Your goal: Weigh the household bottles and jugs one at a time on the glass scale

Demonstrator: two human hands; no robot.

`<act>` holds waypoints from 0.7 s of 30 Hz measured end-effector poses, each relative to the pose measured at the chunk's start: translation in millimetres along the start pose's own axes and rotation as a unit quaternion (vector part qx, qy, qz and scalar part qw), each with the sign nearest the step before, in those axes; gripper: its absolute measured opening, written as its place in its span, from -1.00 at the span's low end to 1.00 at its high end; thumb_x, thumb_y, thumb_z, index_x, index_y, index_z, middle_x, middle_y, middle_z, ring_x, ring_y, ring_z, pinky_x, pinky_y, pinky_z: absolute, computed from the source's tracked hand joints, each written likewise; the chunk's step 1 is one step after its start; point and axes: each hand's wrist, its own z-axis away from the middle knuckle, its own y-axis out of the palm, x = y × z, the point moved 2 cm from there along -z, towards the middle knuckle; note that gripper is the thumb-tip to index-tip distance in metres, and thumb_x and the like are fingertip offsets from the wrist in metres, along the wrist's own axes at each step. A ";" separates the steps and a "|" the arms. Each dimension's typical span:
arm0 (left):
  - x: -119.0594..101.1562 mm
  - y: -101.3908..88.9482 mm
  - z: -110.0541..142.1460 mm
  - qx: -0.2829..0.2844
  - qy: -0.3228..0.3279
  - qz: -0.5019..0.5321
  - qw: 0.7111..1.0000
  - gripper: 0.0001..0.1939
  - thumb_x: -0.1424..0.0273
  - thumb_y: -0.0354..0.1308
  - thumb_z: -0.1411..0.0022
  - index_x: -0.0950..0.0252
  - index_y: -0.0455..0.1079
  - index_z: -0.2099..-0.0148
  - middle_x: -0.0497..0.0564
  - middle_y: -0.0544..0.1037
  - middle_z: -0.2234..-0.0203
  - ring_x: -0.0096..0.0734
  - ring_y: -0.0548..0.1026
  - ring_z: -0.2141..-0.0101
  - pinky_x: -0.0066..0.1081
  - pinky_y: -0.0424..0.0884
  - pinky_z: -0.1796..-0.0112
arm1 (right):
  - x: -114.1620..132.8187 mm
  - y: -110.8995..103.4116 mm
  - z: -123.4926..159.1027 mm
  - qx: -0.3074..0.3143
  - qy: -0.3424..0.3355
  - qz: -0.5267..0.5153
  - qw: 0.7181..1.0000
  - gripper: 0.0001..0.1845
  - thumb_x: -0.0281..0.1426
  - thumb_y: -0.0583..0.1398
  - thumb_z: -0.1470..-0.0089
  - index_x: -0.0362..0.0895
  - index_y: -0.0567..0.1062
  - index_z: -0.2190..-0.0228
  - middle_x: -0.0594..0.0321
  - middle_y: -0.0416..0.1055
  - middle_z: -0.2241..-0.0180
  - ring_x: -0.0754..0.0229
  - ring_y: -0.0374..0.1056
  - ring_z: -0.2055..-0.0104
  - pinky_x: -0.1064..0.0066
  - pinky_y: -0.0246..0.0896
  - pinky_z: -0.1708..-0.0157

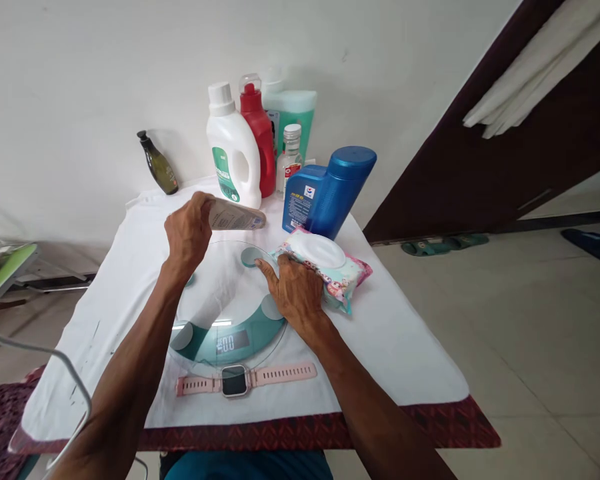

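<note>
My left hand (189, 227) is closed around one end of a flat, beige-looking bottle (237, 215) with printed text, held tilted above the far side of a round glass scale (215, 287). The scale's display (233, 342) reads 0.0. My right hand (297, 287) lies at the scale's right edge, thumb stretched out, the other fingers bent and partly hidden against a pack of wet wipes (325, 257) with a white lid. A pink-strapped smartwatch (235, 381) lies stretched out in front of the scale.
Behind stand a white jug (230, 143), a red bottle (258, 133), a green bottle (300, 113), a clear bottle (290, 157) and a blue bottle (325, 190). A dark pump bottle (159, 163) stands back left. A cable (70, 367) crosses near my left arm.
</note>
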 end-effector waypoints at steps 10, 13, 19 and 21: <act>-5.4 -104.1 -12.5 -0.136 0.028 -0.044 0.989 -0.81 0.35 0.15 -0.40 0.16 0.61 0.19 -0.10 0.60 0.38 -0.32 0.44 0.39 -0.29 0.36 0.24 | 0.3 1.2 1.4 0.012 -0.001 0.005 1.000 -0.26 0.09 -0.11 -0.48 -0.25 0.56 0.05 -0.20 0.65 0.16 -0.12 0.62 0.09 0.28 0.29 0.25; -10.0 -126.3 -8.1 -0.102 0.030 -0.072 0.992 -0.80 0.31 0.15 -0.40 0.11 0.61 0.20 -0.11 0.59 0.36 -0.29 0.47 0.34 -0.26 0.44 0.17 | 1.4 1.5 1.5 0.015 0.000 0.012 1.000 -0.28 0.07 -0.11 -0.49 -0.26 0.55 0.03 -0.20 0.64 0.13 -0.15 0.61 0.09 0.26 0.25 0.26; -18.7 -120.8 -1.3 0.011 0.050 -0.052 0.997 -0.75 0.25 0.11 -0.43 0.13 0.54 0.29 -0.11 0.55 0.40 -0.33 0.50 0.37 -0.27 0.52 0.19 | 2.5 3.4 2.2 0.005 -0.001 0.020 1.000 -0.33 0.04 -0.07 -0.50 -0.25 0.56 0.06 -0.19 0.65 0.15 -0.13 0.59 0.11 0.29 0.17 0.26; -22.0 -116.8 -0.8 0.029 0.053 -0.064 0.996 -0.71 0.25 0.10 -0.44 0.13 0.54 0.33 -0.10 0.51 0.43 -0.31 0.49 0.38 -0.22 0.54 0.13 | 2.4 4.8 1.8 0.000 -0.002 0.023 1.000 -0.33 0.03 -0.07 -0.50 -0.25 0.57 0.07 -0.18 0.65 0.16 -0.12 0.58 0.13 0.29 0.14 0.27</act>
